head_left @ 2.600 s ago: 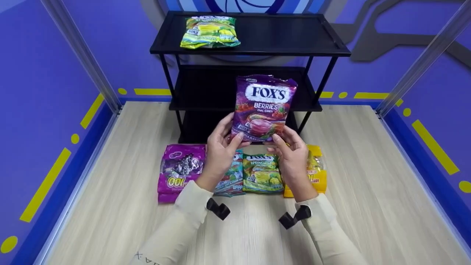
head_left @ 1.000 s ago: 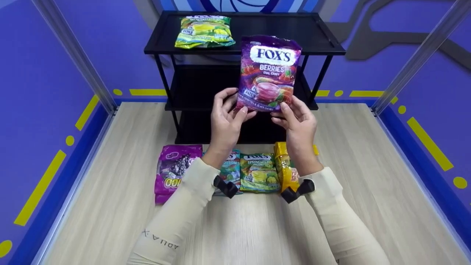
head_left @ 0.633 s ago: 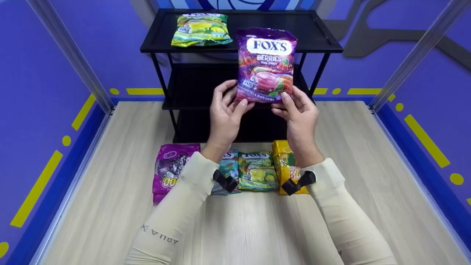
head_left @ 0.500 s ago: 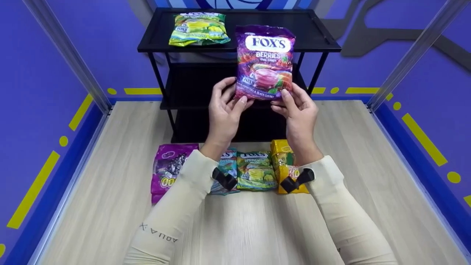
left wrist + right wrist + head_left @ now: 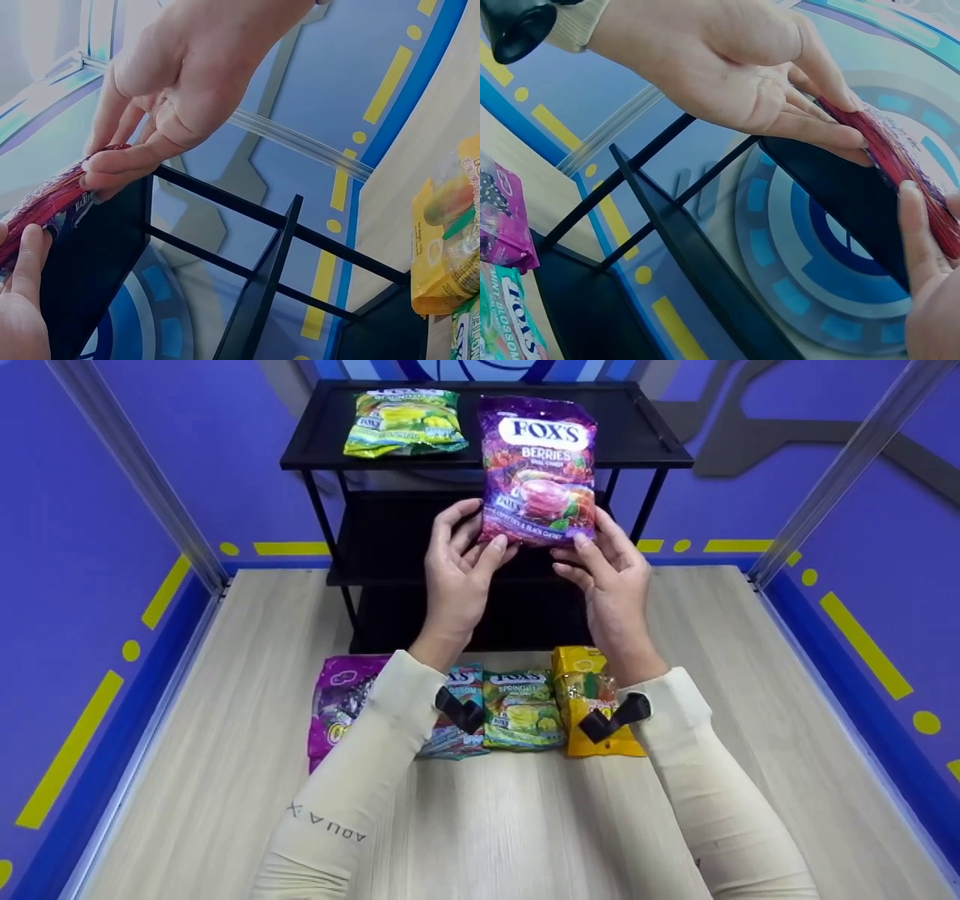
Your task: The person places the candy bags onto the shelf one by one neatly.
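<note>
Bag — shelf behind; 4 bags below

candy bags: 6 (two of them yellow-green) | shelf unit: 1 | tiers: 3 | hands: 2

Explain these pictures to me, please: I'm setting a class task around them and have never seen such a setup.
There is no machine here: a person works with a bare left hand and right hand. The widest picture comes from a camera worn on the head, looking forward and down. The other two come from cameras on the left and right wrists, so they look tilted.

Both hands hold a purple Fox's Berries bag near its bottom, raised in front of a black rack. An upper green bag lies on the rack's top. On the table, in a row, lie a magenta bag, teal bag, lower green bag and yellow bag.
</note>
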`<action>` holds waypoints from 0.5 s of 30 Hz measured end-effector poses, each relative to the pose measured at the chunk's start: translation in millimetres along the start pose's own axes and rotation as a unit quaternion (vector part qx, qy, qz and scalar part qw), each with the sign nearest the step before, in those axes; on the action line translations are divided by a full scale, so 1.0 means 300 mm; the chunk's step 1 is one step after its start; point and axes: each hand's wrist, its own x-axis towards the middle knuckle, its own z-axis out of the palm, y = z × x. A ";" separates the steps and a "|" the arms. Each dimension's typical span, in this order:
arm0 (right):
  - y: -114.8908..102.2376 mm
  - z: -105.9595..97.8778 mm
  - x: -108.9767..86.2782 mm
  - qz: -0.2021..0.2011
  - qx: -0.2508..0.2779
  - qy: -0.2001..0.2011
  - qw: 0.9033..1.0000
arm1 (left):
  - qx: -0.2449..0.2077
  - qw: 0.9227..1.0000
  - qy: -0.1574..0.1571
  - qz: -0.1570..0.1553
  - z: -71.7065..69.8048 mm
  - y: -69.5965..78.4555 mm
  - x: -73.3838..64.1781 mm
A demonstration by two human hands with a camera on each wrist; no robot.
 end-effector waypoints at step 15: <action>-0.020 0.016 0.027 -0.024 -0.052 0.006 0.998 | 0.041 0.996 0.054 0.053 0.023 0.008 0.034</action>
